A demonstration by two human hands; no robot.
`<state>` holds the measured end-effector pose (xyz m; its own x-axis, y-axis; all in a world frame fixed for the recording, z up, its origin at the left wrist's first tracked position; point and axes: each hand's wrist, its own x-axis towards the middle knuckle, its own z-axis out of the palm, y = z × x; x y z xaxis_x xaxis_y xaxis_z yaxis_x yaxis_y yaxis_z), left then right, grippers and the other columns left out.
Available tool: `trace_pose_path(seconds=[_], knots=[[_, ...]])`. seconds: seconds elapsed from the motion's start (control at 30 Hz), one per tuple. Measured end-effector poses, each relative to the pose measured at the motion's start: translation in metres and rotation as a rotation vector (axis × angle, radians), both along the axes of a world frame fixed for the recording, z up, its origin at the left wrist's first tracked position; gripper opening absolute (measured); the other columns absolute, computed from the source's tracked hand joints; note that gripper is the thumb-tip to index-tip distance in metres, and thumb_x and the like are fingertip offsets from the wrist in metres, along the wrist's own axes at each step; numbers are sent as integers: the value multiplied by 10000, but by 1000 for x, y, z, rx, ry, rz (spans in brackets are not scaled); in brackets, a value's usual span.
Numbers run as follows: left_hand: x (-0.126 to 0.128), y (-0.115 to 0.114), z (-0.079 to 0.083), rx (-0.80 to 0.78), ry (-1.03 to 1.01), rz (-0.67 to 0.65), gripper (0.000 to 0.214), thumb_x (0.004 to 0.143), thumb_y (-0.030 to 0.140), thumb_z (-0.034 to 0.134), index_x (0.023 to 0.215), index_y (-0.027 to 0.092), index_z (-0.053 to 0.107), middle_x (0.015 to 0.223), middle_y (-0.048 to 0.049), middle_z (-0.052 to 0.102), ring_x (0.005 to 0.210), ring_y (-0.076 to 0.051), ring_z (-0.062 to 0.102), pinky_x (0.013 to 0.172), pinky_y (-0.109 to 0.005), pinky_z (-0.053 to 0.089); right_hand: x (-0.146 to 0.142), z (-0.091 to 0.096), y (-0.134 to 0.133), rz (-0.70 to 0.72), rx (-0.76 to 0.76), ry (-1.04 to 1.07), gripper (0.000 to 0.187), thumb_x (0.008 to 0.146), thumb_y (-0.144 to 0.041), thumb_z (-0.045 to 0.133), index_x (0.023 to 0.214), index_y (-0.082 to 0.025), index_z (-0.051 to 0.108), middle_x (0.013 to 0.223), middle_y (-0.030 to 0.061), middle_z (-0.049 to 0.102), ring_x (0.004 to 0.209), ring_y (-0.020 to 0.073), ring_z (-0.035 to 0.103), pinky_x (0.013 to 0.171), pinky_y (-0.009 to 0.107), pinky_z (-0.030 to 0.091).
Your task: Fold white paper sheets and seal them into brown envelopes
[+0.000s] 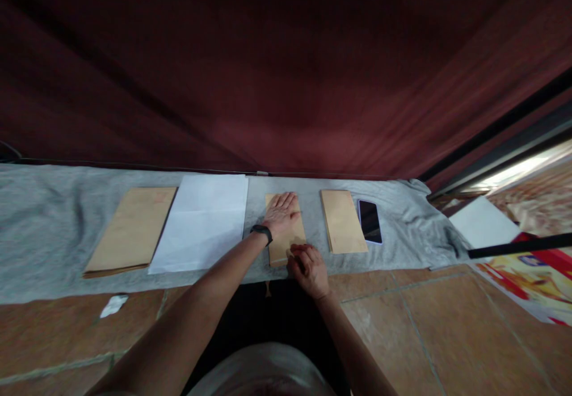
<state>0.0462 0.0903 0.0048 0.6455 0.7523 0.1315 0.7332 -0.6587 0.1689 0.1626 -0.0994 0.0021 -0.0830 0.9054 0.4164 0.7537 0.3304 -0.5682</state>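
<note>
A small brown envelope (279,250) lies on the grey cloth (53,229) in front of me. My left hand (281,212), with a black band on the wrist, lies flat and open on the envelope's upper part. My right hand (308,268) is curled, its fingertips pinching at the envelope's near right edge. What the fingers grip is partly hidden. A second small brown envelope (342,220) lies just to the right, untouched.
A white sheet of paper (201,222) and a large brown envelope (133,229) lie to the left on the cloth. A dark phone (369,221) rests at the right. A dark red curtain (286,68) hangs behind. Tiled floor (447,324), a white scrap (114,305).
</note>
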Motion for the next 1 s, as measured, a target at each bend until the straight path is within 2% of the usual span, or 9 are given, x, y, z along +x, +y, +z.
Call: trace_pose_path(seconds=[0.17, 0.37, 0.47, 0.6, 0.77, 0.87, 1.0], knots=[[-8, -29, -3, 14, -11, -99, 589, 1019, 427, 297, 1549, 172, 321, 1617, -70, 320, 1521, -218, 196, 1252, -458, 97, 3, 1, -1, 34, -20, 24, 198, 937, -207, 554, 1118, -227, 633, 1142, 75, 686, 1105, 226, 603, 1008, 445, 495], [-30, -79, -1, 12, -24, -236, 529, 1035, 329, 279, 1525, 148, 357, 1619, -77, 309, 1514, -198, 219, 1247, -425, 135, 5, 2, -2, 69, -27, 34, 213, 936, -186, 529, 1113, -225, 639, 1117, 80, 669, 1120, 231, 589, 1030, 469, 487], [-46, -105, 3, -5, -44, -255, 518, 1033, 294, 288, 1519, 131, 364, 1606, -94, 335, 1508, -195, 239, 1244, -406, 165, 6, 3, -3, 90, -13, 50, 208, 941, -174, 519, 1103, -225, 638, 1123, 83, 667, 1144, 228, 581, 1060, 474, 474], [-67, -132, 5, -28, -91, -238, 541, 1032, 370, 356, 1517, 128, 364, 1588, -107, 371, 1491, -197, 288, 1232, -390, 230, 13, 4, -5, 141, -32, 58, 248, 938, -197, 541, 1170, -226, 623, 1168, 90, 659, 1183, 231, 575, 1078, 484, 474], [-80, -145, 5, -56, -203, -126, 414, 1030, 273, 376, 1399, 168, 531, 1472, -67, 542, 1390, -174, 461, 1172, -380, 363, 18, 1, -5, 162, -32, 35, 242, 965, -201, 509, 1163, -232, 645, 1165, 86, 673, 1180, 219, 591, 1082, 468, 485], [-81, -147, 6, -55, -300, -75, 362, 1019, 246, 405, 1313, 200, 611, 1370, -54, 634, 1309, -177, 548, 1114, -392, 441, 15, -4, -3, 100, -9, 37, 234, 996, -218, 471, 1128, -226, 664, 1115, 83, 693, 1132, 210, 617, 1062, 447, 501], [-78, -148, 7, -57, -367, -30, 335, 989, 186, 435, 1233, 225, 660, 1303, -54, 676, 1252, -190, 595, 1065, -410, 487, 9, -9, -2, 10, -3, 17, 252, 1004, -244, 464, 1148, -231, 670, 1104, 84, 703, 1098, 218, 636, 1010, 440, 529]])
